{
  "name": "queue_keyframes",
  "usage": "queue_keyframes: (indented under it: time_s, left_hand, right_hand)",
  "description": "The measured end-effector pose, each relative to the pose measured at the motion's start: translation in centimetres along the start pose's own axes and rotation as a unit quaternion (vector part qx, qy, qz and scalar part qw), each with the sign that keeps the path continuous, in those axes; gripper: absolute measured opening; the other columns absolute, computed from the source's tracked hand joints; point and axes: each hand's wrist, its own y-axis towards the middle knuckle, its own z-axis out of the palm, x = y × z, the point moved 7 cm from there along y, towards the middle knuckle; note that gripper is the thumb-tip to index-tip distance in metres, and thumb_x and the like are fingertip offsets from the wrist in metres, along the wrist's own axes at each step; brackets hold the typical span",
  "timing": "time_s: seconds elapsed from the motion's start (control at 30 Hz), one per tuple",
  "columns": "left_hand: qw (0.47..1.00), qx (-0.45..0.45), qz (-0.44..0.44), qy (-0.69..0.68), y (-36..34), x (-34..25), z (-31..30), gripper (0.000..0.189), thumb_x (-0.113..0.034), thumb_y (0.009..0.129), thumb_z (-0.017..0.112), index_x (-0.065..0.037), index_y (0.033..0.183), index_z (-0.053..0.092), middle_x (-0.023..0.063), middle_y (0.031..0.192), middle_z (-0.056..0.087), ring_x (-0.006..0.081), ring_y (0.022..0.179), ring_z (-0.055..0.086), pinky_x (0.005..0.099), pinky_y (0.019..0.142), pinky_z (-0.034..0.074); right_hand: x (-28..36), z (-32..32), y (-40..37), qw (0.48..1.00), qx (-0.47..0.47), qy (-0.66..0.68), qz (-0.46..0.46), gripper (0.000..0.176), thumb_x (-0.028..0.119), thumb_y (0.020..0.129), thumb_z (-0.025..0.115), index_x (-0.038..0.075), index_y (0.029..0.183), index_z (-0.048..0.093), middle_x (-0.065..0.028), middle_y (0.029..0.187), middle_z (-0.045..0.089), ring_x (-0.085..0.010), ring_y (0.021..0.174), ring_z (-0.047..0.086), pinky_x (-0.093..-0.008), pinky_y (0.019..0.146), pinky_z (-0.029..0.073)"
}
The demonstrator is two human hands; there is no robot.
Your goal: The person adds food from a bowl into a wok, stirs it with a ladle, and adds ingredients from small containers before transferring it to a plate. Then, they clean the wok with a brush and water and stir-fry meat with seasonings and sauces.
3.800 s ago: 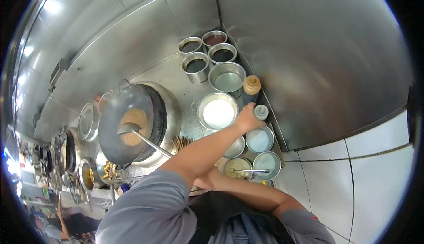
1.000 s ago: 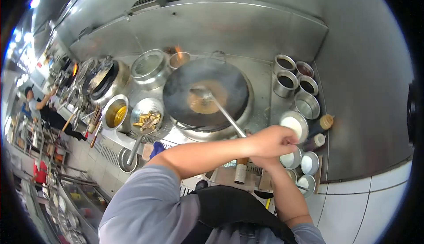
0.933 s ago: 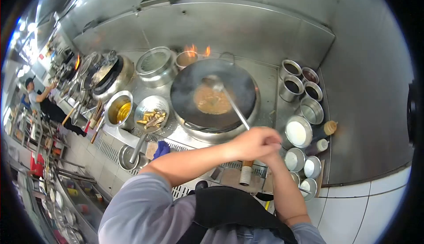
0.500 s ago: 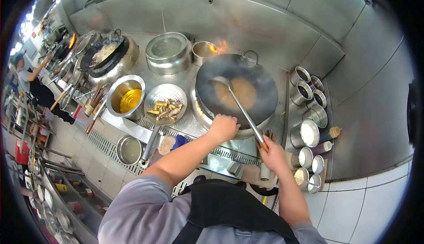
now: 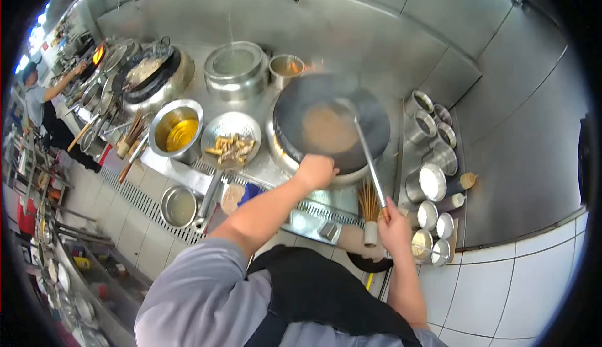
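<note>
A dark wok (image 5: 288, 112) with brown liquid (image 5: 329, 129) in its bottom rests on the burner, partly veiled by steam. My left hand (image 5: 316, 172) is closed at the wok's near edge; what its fingers hold is hidden. My right hand (image 5: 396, 226) grips the wooden end of a long metal ladle (image 5: 371, 160), whose head reaches into the right part of the wok. A perforated skimmer (image 5: 243, 124) holding browned pieces lies left of the wok, beside a metal pot (image 5: 160, 118) of yellow oil.
A bamboo brush (image 5: 369, 206) stands near my right hand. Metal containers (image 5: 433, 182) line the right side. Behind are a lidded pot (image 5: 235, 74) and a small pot (image 5: 286, 66). Another wok (image 5: 144, 86) sits at left; a person (image 5: 47, 105) stands at far left.
The ladle's head has moved right within the wok, and my right hand has shifted slightly. The flames behind the wok have shrunk. The whole view has shifted a little.
</note>
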Motion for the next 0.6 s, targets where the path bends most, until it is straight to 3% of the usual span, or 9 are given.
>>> queue_keyframes:
  time_s: [0.03, 0.07, 0.17, 0.23, 0.3, 0.37, 0.47, 0.5, 0.6]
  left_hand:
    - [1.000, 0.010, -0.007, 0.006, -0.4, 0.0, 0.6, 0.035, -0.037, 0.087, 0.055, -0.006, 0.077, 0.067, 0.0143, 0.077, 0.067, 0.0327, 0.074, 0.065, 0.0442, 0.072, 0.048]
    - [1.000, 0.011, -0.013, 0.014, 0.1, 0.3, 0.5, 0.035, -0.036, 0.087, 0.054, -0.006, 0.077, 0.067, 0.0142, 0.077, 0.067, 0.0327, 0.074, 0.065, 0.0437, 0.074, 0.047]
    - [0.999, -0.048, 0.008, 0.023, -0.6, -0.4, -0.2, 0.034, -0.036, 0.088, 0.054, -0.006, 0.077, 0.066, 0.0135, 0.077, 0.067, 0.0324, 0.075, 0.064, 0.0430, 0.075, 0.047]
    - [0.999, -0.029, 0.001, 0.013, -0.8, -0.3, 0.2, 0.034, -0.035, 0.088, 0.054, -0.006, 0.076, 0.066, 0.0131, 0.076, 0.067, 0.0323, 0.075, 0.064, 0.0430, 0.075, 0.046]
    - [1.000, -0.012, -0.003, 0.005, -0.3, -0.1, 0.2, 0.032, -0.035, 0.086, 0.057, -0.005, 0.079, 0.065, 0.0128, 0.078, 0.066, 0.0323, 0.079, 0.063, 0.0423, 0.077, 0.045]
    - [0.996, -0.072, 0.011, -0.046, -0.8, 0.2, -0.4, 0.031, -0.036, 0.086, 0.059, -0.005, 0.084, 0.064, 0.0133, 0.083, 0.065, 0.0321, 0.084, 0.062, 0.0415, 0.079, 0.044]
    - [0.981, -0.156, 0.048, -0.109, -3.6, 0.9, -4.0, 0.034, -0.033, 0.082, 0.065, -0.004, 0.097, 0.059, 0.0147, 0.097, 0.061, 0.0316, 0.097, 0.056, 0.0404, 0.086, 0.041]
    - [0.970, -0.204, 0.054, -0.118, -5.3, 1.7, -6.0, 0.032, -0.030, 0.081, 0.065, -0.004, 0.099, 0.059, 0.0146, 0.098, 0.060, 0.0317, 0.097, 0.055, 0.0408, 0.086, 0.041]
    - [0.951, -0.266, 0.014, -0.158, -11.6, 5.8, -9.8, 0.028, -0.022, 0.080, 0.066, -0.004, 0.100, 0.059, 0.0141, 0.097, 0.060, 0.0327, 0.096, 0.055, 0.0413, 0.087, 0.041]
  right_hand:
    - [-0.7, -0.7, -0.5, 0.993, -0.058, -0.061, -0.087, 0.051, 0.014, 0.080, 0.057, 0.006, 0.130, 0.050, -0.0231, 0.088, 0.064, -0.0368, 0.080, 0.063, -0.0419, 0.073, 0.049]
    - [-2.1, -1.4, -1.1, 0.992, -0.058, -0.057, -0.096, 0.051, 0.014, 0.080, 0.057, 0.006, 0.130, 0.050, -0.0231, 0.088, 0.064, -0.0368, 0.080, 0.063, -0.0419, 0.073, 0.049]
    - [-5.5, -2.8, -1.2, 0.993, -0.044, -0.057, -0.091, 0.052, 0.013, 0.080, 0.056, 0.012, 0.132, 0.050, -0.0235, 0.095, 0.063, -0.0403, 0.086, 0.060, -0.0464, 0.075, 0.048]
    - [-8.2, -2.2, -0.9, 0.990, 0.021, -0.137, -0.015, 0.054, 0.012, 0.079, 0.058, 0.007, 0.132, 0.048, -0.0233, 0.094, 0.063, -0.0362, 0.082, 0.062, -0.0435, 0.073, 0.049]
    - [-7.4, -1.9, 0.1, 0.996, 0.022, -0.074, -0.035, 0.052, 0.012, 0.080, 0.058, 0.003, 0.130, 0.048, -0.0205, 0.090, 0.064, -0.0324, 0.080, 0.063, -0.0416, 0.072, 0.049]
    - [-5.2, -1.5, 1.1, 0.998, 0.023, -0.010, -0.055, 0.051, 0.011, 0.080, 0.059, -0.001, 0.128, 0.047, -0.0177, 0.086, 0.064, -0.0287, 0.078, 0.063, -0.0396, 0.071, 0.049]
    - [1.4, 0.0, 4.1, 0.955, 0.100, 0.279, 0.016, 0.026, 0.008, 0.085, 0.055, -0.001, 0.110, 0.055, 0.0012, 0.065, 0.053, -0.0101, 0.044, 0.049, -0.0234, 0.041, 0.038]
    - [4.8, 0.1, 5.2, 0.939, 0.116, 0.324, 0.008, 0.018, 0.007, 0.086, 0.053, 0.004, 0.103, 0.055, 0.0014, 0.062, 0.050, -0.0059, 0.038, 0.042, -0.0195, 0.035, 0.031]
    - [13.1, 2.2, 10.9, 0.933, 0.153, 0.319, -0.067, 0.005, 0.010, 0.086, 0.055, 0.006, 0.088, 0.054, 0.0012, 0.059, 0.050, -0.0083, 0.037, 0.043, -0.0221, 0.032, 0.033]
